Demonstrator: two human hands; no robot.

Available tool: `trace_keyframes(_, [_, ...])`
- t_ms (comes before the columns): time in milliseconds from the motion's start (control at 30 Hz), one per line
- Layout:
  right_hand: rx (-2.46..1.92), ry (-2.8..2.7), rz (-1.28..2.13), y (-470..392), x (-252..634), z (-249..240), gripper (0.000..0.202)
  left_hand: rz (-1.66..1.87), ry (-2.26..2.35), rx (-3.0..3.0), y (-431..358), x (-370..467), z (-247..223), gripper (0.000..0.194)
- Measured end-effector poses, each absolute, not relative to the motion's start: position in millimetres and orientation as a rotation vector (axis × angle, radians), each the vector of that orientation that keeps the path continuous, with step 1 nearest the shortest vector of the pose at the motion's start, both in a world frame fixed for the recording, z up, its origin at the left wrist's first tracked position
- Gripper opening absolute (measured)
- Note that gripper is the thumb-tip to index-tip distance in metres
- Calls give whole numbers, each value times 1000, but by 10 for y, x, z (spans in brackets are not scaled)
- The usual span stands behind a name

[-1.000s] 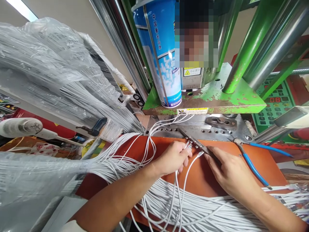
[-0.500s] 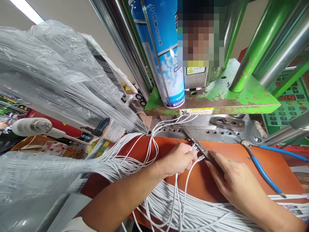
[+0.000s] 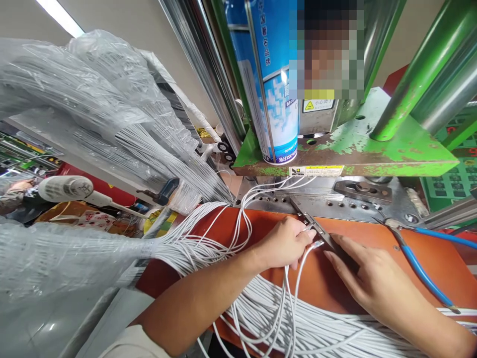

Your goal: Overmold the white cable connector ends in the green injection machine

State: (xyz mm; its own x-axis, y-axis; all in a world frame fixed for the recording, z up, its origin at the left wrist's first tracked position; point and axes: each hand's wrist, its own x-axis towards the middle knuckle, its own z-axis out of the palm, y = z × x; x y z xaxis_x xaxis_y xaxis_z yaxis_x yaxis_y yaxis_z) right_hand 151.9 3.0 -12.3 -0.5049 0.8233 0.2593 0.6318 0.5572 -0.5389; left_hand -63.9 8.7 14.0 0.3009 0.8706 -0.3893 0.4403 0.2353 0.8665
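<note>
My left hand (image 3: 288, 242) is closed on the end of a white cable, pinching its connector against a long metal bar fixture. My right hand (image 3: 367, 273) grips the near end of that metal bar (image 3: 316, 227), which slants over the front edge of the steel plate. Another cable connector (image 3: 316, 244) sits at the side of the bar, between my hands. White cables hang down from my left hand. Beneath my forearms, a thick bundle of white cables (image 3: 268, 308) crosses the orange-brown work surface (image 3: 372, 243).
Blue-handled pliers (image 3: 413, 253) lie at the right. A green press platform (image 3: 346, 159) stands ahead, with a blue spray can (image 3: 276, 119) on it. Plastic-wrapped cables (image 3: 93, 94) hang at the left, near a white fan (image 3: 67, 189). More cables run under the platform.
The view has shifted, so the scene appears farther right. Both hands keep their hold on the bar and the connector, with little other movement.
</note>
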Motion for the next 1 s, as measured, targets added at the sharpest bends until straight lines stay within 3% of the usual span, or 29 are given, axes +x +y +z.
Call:
trace_keyframes(100, [-1242, -2259, 516, 62, 1562, -142, 29, 516, 1362, 1447, 88, -689, 152, 40])
trace_keyframes(233, [-1317, -2242, 504, 79, 1624, -169, 28, 770, 1507, 1399, 121, -775, 114, 26])
trace_keyframes(533, [-1174, -2249, 520, 50, 1544, -86, 24, 608, 1323, 1115, 204, -756, 164, 20])
trace_keyframes(1000, [-1046, -2256, 642, 5, 1552, -13, 26, 717, 1332, 982, 161, -667, 177, 29])
